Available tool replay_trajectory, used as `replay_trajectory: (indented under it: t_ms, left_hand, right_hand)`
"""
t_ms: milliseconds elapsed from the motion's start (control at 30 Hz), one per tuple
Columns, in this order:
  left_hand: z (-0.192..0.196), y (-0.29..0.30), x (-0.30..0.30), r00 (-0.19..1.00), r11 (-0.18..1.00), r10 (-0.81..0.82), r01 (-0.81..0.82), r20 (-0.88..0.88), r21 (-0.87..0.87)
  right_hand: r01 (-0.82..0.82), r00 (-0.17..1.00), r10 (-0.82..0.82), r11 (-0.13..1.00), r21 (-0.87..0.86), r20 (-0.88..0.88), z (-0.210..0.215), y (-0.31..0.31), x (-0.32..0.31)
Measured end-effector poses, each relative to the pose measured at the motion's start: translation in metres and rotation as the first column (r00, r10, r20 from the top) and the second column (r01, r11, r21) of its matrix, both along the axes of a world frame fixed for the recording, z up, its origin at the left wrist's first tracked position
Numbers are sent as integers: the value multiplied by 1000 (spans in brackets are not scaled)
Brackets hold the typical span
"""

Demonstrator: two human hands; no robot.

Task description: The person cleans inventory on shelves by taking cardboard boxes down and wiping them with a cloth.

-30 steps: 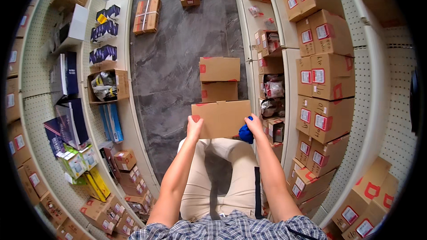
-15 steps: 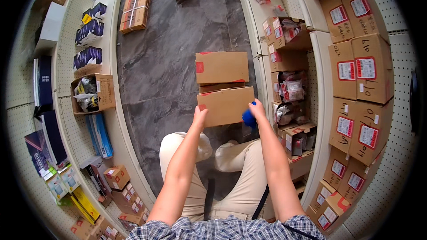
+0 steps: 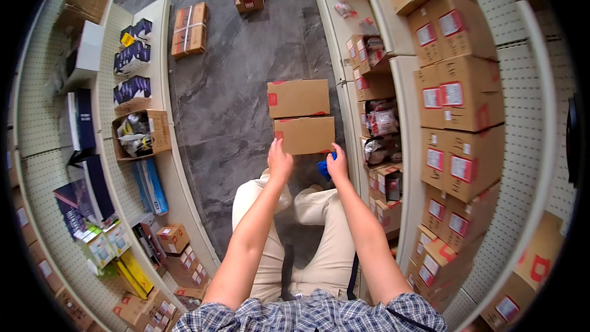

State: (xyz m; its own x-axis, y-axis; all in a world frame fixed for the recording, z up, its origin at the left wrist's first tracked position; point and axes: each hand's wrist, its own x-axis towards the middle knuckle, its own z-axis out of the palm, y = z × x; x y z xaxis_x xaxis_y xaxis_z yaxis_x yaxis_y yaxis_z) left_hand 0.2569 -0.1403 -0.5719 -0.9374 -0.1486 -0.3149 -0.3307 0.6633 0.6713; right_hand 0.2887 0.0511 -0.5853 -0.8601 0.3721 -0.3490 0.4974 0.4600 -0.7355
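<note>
Two closed brown cardboard boxes lie on the floor before my knees. The nearer box [image 3: 305, 136] sits against the near side of the farther box [image 3: 299, 99]. My left hand [image 3: 281, 158] is at the nearer box's left front corner, its fingers stretched out and wrapped round nothing. Beside the right front corner is my right hand [image 3: 337, 163], its fingers closed on a crumpled-looking blue object [image 3: 324, 169]. Most of that object hangs out to the left of the hand, and I cannot make out its exact kind.
Shelving with stacked labelled cartons [image 3: 458, 95] and open boxes of bagged parts [image 3: 382, 120] runs along the right. On the left, a low shelf holds an open carton [image 3: 161, 132] and blue packs [image 3: 150, 187]. A strapped carton [image 3: 189, 29] lies farther off on the floor.
The nearer box has gone from tilted in both hands to lying flat beside the farther one. My left hand has let go of it. The blue object stays in my right hand.
</note>
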Motion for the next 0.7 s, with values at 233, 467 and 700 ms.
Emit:
replay_trajectory:
  t_ms: [233, 467, 700]
  left_hand:
    - [250, 18, 15, 921, 948, -314, 317, -231, -24]
    - [421, 26, -19, 631, 746, -664, 593, -401, -303]
    - [480, 57, -39, 256, 442, -868, 790, -426, -426]
  right_hand:
    - [-37, 999, 34, 989, -146, -23, 221, -28, 38]
    - [-101, 919, 191, 960, 262, -345, 410, -14, 24]
    - [215, 897, 165, 648, 730, -411, 520, 7, 49]
